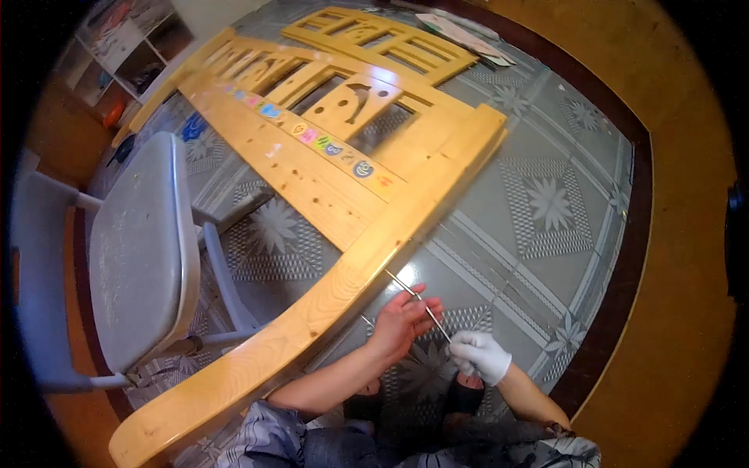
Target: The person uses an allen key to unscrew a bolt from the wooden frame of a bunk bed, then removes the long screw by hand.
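- White-gloved right hand (477, 356), five o'clock: fingers closed around the near end of a thin metal rod (438, 324).
- Bare left hand (398, 321), six o'clock: half open, rod crossing its fingers; a loose guiding touch should suit.
- Yellow wooden rail (304, 327), eight towards two o'clock: rod's far end appears to meet its side, near centre; straight alignment should limit slipping.

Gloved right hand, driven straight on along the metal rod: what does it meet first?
Probably the left hand, whose fingers are at the metal rod between the right hand and the wooden frame; depth is unclear from this single view.
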The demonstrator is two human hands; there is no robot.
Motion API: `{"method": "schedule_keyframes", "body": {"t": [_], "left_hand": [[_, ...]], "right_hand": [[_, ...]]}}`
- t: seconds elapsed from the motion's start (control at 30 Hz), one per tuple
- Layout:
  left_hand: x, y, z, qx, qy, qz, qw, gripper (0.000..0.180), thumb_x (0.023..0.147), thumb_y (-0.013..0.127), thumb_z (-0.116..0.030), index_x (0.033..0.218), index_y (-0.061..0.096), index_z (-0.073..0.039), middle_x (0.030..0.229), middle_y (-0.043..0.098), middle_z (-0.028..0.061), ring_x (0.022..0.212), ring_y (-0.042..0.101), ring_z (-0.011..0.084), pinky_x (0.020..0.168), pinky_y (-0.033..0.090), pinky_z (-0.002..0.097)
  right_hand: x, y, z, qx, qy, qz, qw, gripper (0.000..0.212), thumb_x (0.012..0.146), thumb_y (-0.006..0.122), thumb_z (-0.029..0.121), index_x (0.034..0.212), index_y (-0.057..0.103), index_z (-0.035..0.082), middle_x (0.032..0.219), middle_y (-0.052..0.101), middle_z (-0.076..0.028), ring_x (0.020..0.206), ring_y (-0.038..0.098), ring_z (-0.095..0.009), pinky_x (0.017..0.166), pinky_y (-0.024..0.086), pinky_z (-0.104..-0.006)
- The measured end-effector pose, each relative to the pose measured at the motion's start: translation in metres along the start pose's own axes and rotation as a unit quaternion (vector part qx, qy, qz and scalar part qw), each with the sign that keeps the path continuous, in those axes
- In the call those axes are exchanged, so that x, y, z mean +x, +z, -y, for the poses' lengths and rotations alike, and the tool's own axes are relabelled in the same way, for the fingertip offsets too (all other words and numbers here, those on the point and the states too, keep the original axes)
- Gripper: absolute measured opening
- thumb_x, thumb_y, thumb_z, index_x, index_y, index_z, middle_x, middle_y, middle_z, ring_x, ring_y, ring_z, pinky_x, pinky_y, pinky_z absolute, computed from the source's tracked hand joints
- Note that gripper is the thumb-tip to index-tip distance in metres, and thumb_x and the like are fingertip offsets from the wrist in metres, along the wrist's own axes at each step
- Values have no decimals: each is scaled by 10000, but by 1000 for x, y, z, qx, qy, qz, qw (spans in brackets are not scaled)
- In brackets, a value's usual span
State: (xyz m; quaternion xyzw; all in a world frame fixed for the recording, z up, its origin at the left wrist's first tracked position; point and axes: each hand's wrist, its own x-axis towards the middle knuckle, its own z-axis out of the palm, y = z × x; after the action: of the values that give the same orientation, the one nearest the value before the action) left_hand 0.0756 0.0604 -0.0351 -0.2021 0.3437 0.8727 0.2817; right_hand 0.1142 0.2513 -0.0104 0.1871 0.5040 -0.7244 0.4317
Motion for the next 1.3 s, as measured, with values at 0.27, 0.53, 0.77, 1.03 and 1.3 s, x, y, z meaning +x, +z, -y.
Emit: {"method": "schedule_keyframes", "body": {"t": [0.27, 0.53, 0.77, 1.03, 1.3], "left_hand": [[-9, 8, 3, 22, 24, -33, 999, 405, 884, 508, -83, 1254, 348, -52, 1060, 567, 138, 996, 566, 244, 875, 471, 368], [2, 4, 6, 28, 27, -57, 998, 313, 889, 497, -75, 1188, 408, -49, 1047, 573, 130, 980, 575, 236, 849, 485, 354], [2, -1, 5, 17, 20, -53, 998, 286, 895, 511, -155, 1158, 444, -67, 1021, 586, 106, 975, 576, 218, 848, 473, 355], [3, 0, 5, 30, 7, -35, 999, 273, 917, 475, -179, 1142, 444, -28, 1030, 576, 82, 969, 572, 186, 832, 478, 309], [6, -2, 5, 48, 15, -37, 998, 290, 916, 475, -155, 1165, 447, -8, 1052, 579, 113, 943, 592, 185, 788, 496, 294]], "right_hand": [[-1, -11, -7, 91, 35, 6, 995, 152, 859, 499, 164, 859, 537, 17, 644, 484, -18, 493, 403, -76, 430, 300, -195], [19, -17, -17, 373, 115, 153, 908, 133, 883, 419, 181, 810, 464, 79, 558, 306, 55, 453, 261, -70, 414, 233, -201], [10, 6, -5, -354, -286, -215, 864, 185, 808, 582, 199, 795, 637, 23, 760, 644, -86, 620, 591, -191, 585, 472, -293], [0, 16, -8, -182, -332, -261, 888, 357, 861, 520, 252, 1108, 448, 4, 643, 519, -62, 490, 504, -126, 457, 420, -284], [0, -31, -20, 274, 27, 147, 950, 432, 868, 465, 474, 914, 521, 49, 589, 459, -6, 424, 374, -108, 397, 282, -216]]}}
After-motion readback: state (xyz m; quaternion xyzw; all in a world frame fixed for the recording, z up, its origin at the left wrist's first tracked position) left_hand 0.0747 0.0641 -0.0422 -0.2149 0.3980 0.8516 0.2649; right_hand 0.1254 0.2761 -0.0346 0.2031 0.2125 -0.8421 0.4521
